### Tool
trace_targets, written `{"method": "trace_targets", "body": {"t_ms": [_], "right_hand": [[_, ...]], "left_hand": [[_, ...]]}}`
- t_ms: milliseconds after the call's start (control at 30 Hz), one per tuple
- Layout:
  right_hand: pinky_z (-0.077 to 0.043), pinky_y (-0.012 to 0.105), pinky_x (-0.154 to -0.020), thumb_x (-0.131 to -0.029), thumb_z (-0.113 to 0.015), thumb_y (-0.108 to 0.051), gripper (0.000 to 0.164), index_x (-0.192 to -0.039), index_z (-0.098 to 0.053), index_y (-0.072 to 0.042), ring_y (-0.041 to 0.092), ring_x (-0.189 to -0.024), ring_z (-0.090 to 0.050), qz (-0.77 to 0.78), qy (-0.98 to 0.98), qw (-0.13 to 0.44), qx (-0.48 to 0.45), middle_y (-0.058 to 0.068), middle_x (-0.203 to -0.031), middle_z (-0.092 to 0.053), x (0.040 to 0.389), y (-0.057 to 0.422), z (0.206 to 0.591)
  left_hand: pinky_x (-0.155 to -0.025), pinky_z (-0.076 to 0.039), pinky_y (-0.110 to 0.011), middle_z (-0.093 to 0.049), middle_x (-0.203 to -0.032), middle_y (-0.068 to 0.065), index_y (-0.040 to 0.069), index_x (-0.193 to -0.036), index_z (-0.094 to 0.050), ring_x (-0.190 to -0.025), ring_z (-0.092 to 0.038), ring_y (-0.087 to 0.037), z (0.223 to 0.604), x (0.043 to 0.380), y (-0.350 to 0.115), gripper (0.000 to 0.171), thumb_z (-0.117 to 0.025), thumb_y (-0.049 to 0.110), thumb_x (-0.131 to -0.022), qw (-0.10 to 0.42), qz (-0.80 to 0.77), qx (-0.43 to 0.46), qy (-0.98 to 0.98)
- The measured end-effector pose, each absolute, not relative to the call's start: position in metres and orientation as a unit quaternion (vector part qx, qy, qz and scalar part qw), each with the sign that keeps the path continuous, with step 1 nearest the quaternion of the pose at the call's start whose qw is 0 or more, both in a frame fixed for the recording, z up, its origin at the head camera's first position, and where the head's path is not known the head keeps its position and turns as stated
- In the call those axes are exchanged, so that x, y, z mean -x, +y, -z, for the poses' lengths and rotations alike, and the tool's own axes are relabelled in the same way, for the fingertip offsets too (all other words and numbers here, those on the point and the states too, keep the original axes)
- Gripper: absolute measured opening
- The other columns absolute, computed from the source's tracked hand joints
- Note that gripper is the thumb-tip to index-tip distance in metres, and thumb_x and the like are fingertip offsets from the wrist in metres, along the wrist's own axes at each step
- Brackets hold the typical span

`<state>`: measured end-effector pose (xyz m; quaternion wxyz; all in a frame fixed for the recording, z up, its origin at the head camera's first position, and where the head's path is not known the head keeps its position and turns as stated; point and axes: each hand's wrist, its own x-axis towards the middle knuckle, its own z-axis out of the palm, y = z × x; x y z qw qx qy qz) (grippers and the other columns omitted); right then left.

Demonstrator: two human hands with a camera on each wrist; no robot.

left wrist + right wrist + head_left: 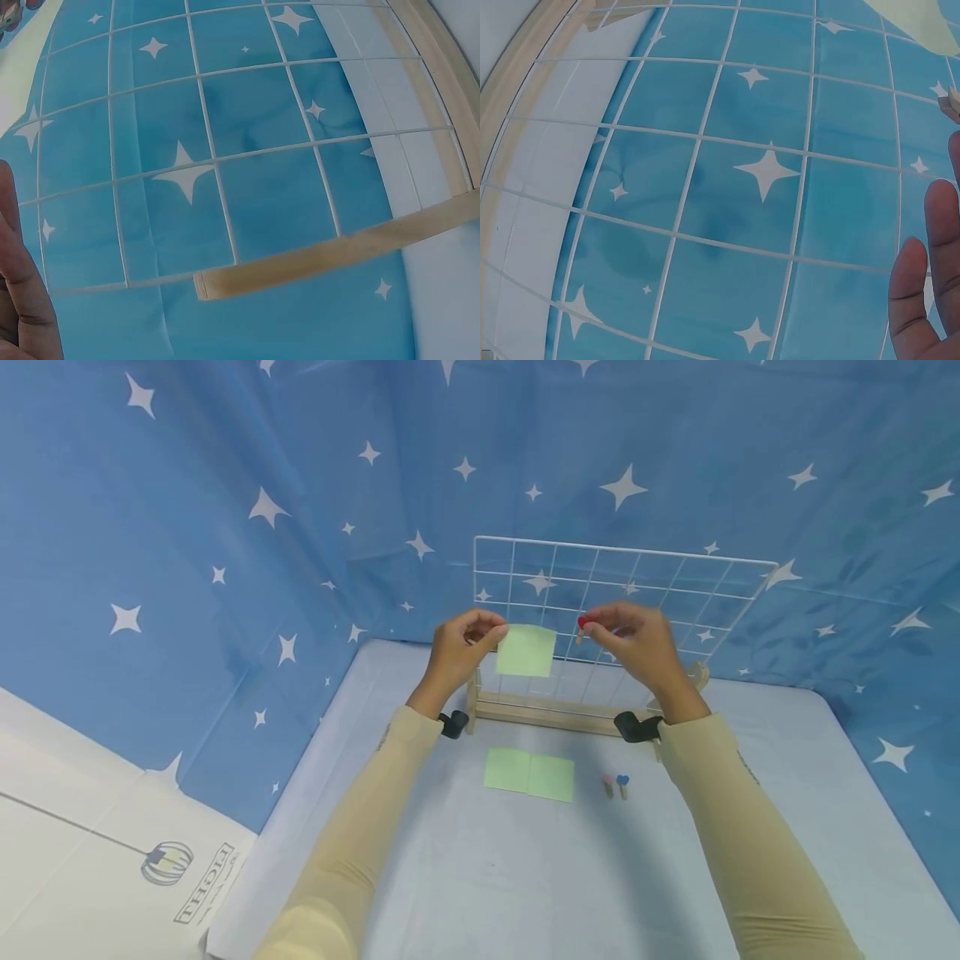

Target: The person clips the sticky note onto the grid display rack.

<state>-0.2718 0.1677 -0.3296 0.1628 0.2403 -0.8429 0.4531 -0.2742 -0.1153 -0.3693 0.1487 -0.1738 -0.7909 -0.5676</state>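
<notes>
My left hand point(467, 647) pinches a light green paper square point(527, 651) by its upper left corner, in front of a white wire grid point(678, 578). To the right of the paper, my right hand point(633, 639) holds a small wooden clothespin point(580, 633) topped with a red heart, between thumb and forefinger. The clothespin and paper are apart. In the left wrist view the paper point(19, 71) shows at the left edge. The right wrist view catches only the clothespin's wooden tip point(950, 107) at its right edge, beside the fingers point(909, 292).
A wooden base point(551, 713) carries the grid on the white table point(480, 877). Before it lie green paper squares point(551, 777) side by side. To their right are a pink-heart clothespin point(608, 786) and a blue-heart clothespin point(622, 787). A blue star-patterned curtain point(300, 527) hangs behind.
</notes>
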Motion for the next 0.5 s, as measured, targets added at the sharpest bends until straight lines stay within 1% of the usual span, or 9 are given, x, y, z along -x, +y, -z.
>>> {"method": "trace_targets", "body": {"t_ms": [200, 500], "right_hand": [[-0.049, 0.012, -0.082, -0.102, -0.074, -0.002, 0.016, -0.114, -0.078, 0.007, -0.005, -0.089, -0.061, -0.452, -0.844, 0.163, -0.24, 0.026, -0.107, -0.078, 0.2713, 0.1659, 0.3274], [-0.05, 0.012, -0.081, -0.101, -0.074, -0.001, 0.016, -0.114, -0.077, 0.008, -0.004, -0.087, -0.062, -0.457, -0.841, 0.162, -0.242, 0.027, -0.108, -0.078, 0.2719, 0.165, 0.3238]], "left_hand": [[-0.081, -0.054, -0.032, -0.078, -0.101, -0.006, 0.008, -0.115, -0.078, -0.09, -0.067, -0.02, 0.3673, 0.2755, -0.1116, 0.018, -0.073, 0.023, -0.107, 0.144, 0.566, 0.171, -0.794], [-0.084, -0.055, -0.034, -0.078, -0.104, -0.006, 0.008, -0.117, -0.078, -0.091, -0.068, -0.02, 0.3643, 0.2794, -0.1107, 0.019, -0.071, 0.023, -0.108, 0.14, 0.563, 0.181, -0.794]]}}
